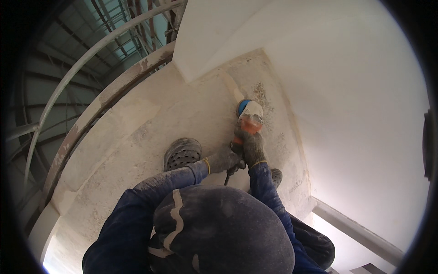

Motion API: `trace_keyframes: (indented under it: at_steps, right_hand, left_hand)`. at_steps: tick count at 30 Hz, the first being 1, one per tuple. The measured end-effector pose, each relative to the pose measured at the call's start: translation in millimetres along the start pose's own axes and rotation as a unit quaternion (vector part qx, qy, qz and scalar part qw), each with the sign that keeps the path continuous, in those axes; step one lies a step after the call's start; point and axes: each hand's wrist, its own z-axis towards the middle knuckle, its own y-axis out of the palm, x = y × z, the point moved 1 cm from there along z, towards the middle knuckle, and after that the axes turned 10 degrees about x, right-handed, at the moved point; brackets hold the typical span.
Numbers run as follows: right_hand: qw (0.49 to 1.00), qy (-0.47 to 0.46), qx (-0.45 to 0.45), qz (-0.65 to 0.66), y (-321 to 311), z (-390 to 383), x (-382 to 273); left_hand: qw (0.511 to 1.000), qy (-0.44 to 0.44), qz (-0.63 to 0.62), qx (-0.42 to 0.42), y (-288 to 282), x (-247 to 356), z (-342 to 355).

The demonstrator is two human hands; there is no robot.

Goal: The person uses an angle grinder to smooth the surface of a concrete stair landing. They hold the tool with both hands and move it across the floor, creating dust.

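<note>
An orange angle grinder [251, 124] with a blue round pad [242, 108] and a pale dusty cover at its head rests against the beige, dust-coated surface [191, 107]. My gloved right hand [253, 148] is closed around its body, just behind the orange part. Further back, my gloved left hand [222, 159] grips the dark rear end of the tool, where a black cord [226, 179] hangs down. A smooth pale strip [232, 86] runs away from the pad, and a rough, pitted patch [260, 92] lies to its right. The pad's working face is hidden.
A grey clog with holes [182, 154] stands left of my hands; part of another shoe [276, 177] shows at right. White panels [351, 105] rise ahead and right. A curved metal railing [86, 61] and ledge run along the left. A dark, dusty rounded shape [223, 230] fills the lower middle.
</note>
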Motion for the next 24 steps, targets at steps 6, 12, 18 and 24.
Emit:
trace_keyframes:
  at_steps: [6, 12, 18, 24]
  right_hand:
    - [1.0, 0.0, -0.011, -0.022, 12, -1, -16]
    - [1.0, 0.014, -0.013, -0.009, 8, -6, -14]
    - [0.999, 0.033, 0.009, -0.013, 3, -4, -12]
    - [1.0, -0.001, -0.007, -0.005, 12, 5, -17]
  left_hand:
    - [1.0, 0.003, -0.009, 0.014, -7, 4, 7]
    - [1.0, 0.008, -0.026, 0.007, -6, 4, -2]
    - [1.0, 0.001, -0.015, 0.004, -1, 4, 1]
    - [1.0, 0.018, -0.023, 0.007, -8, 6, 10]
